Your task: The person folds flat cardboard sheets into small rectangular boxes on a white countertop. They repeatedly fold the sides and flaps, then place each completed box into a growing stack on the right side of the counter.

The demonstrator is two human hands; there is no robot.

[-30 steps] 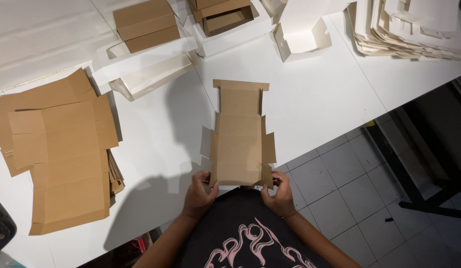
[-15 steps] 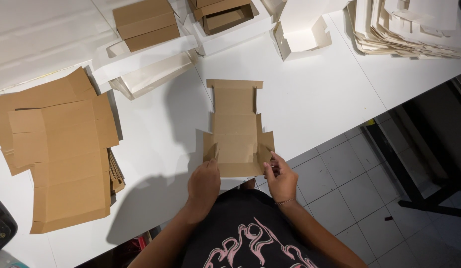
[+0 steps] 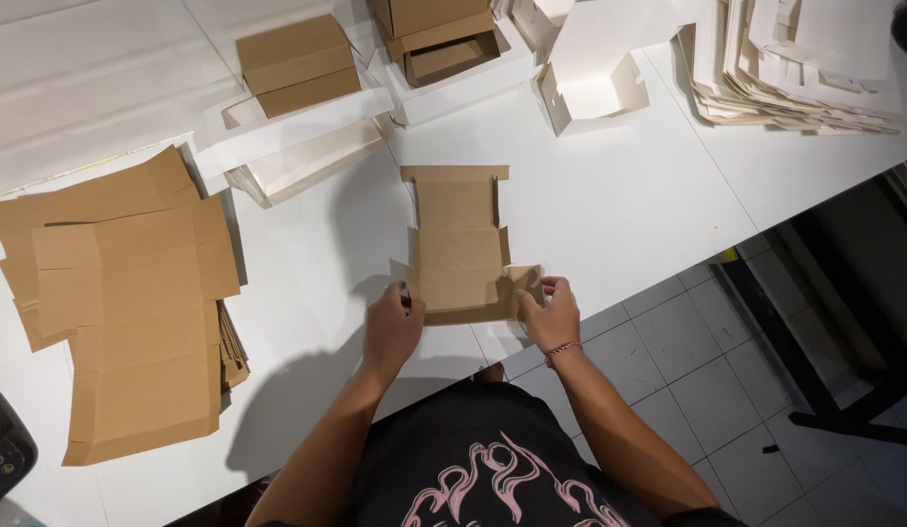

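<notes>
A flat die-cut box blank (image 3: pixel 458 244) of plain brown corrugated card lies near the near edge of the white table (image 3: pixel 610 205), its long panels running away from the person and its side flaps partly raised. The left hand (image 3: pixel 392 327) pinches the blank's near left corner, fingers curled onto the card. The right hand (image 3: pixel 549 312) grips the near right flap, thumb and fingers closed on its bent edge; a thin bracelet sits at that wrist.

To the left, a stack of unfolded brown blanks (image 3: pixel 122 303) lies flat, matte and creased along score lines. Farther away sits a closed brown box (image 3: pixel 297 63) resting on white card sheets (image 3: pixel 297 146). Beside it, an open brown box (image 3: pixel 444 44) stands in a shallow white tray, its inside bare. A half-folded white carton (image 3: pixel 595 88) stands open to the right, and a fanned pile of white flat blanks (image 3: pixel 805 68) fills the far right corner.
</notes>
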